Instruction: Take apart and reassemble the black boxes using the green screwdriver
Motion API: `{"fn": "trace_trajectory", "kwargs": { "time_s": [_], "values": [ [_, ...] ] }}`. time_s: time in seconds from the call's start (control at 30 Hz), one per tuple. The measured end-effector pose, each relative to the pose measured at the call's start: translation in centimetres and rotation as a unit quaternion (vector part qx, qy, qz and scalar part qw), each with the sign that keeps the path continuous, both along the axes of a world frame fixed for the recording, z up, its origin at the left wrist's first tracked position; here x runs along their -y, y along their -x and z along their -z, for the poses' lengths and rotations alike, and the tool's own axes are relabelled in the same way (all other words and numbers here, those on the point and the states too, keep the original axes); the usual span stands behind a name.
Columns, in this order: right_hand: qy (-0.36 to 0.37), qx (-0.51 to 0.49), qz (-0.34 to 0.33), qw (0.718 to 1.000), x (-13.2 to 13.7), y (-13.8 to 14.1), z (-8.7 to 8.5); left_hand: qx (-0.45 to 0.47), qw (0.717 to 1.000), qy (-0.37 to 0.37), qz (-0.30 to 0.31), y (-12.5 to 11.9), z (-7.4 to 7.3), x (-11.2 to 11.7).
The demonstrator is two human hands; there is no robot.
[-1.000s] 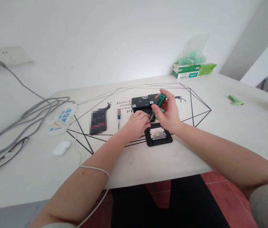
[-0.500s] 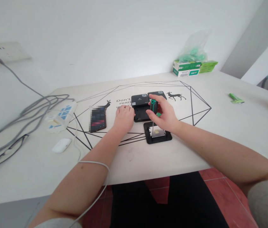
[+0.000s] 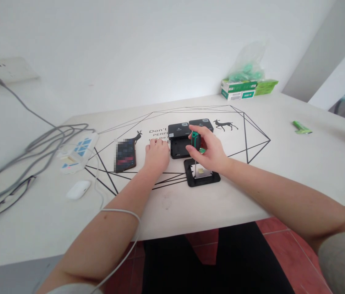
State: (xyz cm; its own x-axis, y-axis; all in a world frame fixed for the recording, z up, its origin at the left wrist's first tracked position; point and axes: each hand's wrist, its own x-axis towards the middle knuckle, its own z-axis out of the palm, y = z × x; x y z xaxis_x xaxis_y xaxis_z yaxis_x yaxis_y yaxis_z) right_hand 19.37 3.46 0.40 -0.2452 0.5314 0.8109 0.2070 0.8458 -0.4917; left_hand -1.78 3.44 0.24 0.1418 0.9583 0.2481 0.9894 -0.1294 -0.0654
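My right hand [image 3: 210, 151] is closed around the green and black handle of a screwdriver [image 3: 195, 141]. The screwdriver stands upright, its shaft reaching down to a black square frame with a silvery plate [image 3: 202, 171] and a small yellowish patch. Left of an open black case [image 3: 179, 148] rests my left hand [image 3: 157, 156], fingers curled downward with their tips hidden; whether anything is in them I cannot make out. Behind the open case lie two black boxes, a left one [image 3: 178, 130] and a right one [image 3: 202, 123]. A bit of green shows beneath my right hand.
A phone [image 3: 126, 155] lies left of my left hand. Further left are a white earphone case [image 3: 79, 190], glasses [image 3: 7, 202], a white power strip [image 3: 79, 153] and grey cables. Green and white boxes [image 3: 239, 87] stand against the wall. A thin white cable crosses my left forearm.
My left hand has shifted slightly left, away from the open case's edge. My right hand keeps the screwdriver upright over the silvery plate. The camera view has moved slightly.
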Motion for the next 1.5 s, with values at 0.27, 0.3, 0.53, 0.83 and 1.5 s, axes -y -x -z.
{"fn": "trace_trajectory", "kwargs": {
  "time_s": [0.27,0.3,0.53,0.83,1.5],
  "values": [
    [0.005,-0.001,0.003,1.000,0.2,-0.1,-0.1,-0.037,0.998,0.048,-0.035,-0.3,-0.2,0.2],
    [0.007,0.001,0.005,1.000,0.2,-0.1,-0.1,-0.038,0.997,0.050,-0.035,-0.2,-0.2,0.1],
    [0.006,0.012,0.007,1.000,0.2,-0.2,-0.2,-0.035,0.998,0.046,-0.036,-0.1,-0.1,0.1],
    [-0.072,-0.014,-0.079,0.994,0.2,-0.3,-1.3,0.044,0.998,-0.047,-0.018,0.2,0.1,-0.3],
    [0.426,-0.151,-0.401,0.797,0.7,-1.2,-4.3,0.204,0.888,0.017,0.411,-2.2,-0.3,2.4]
  ]
}}
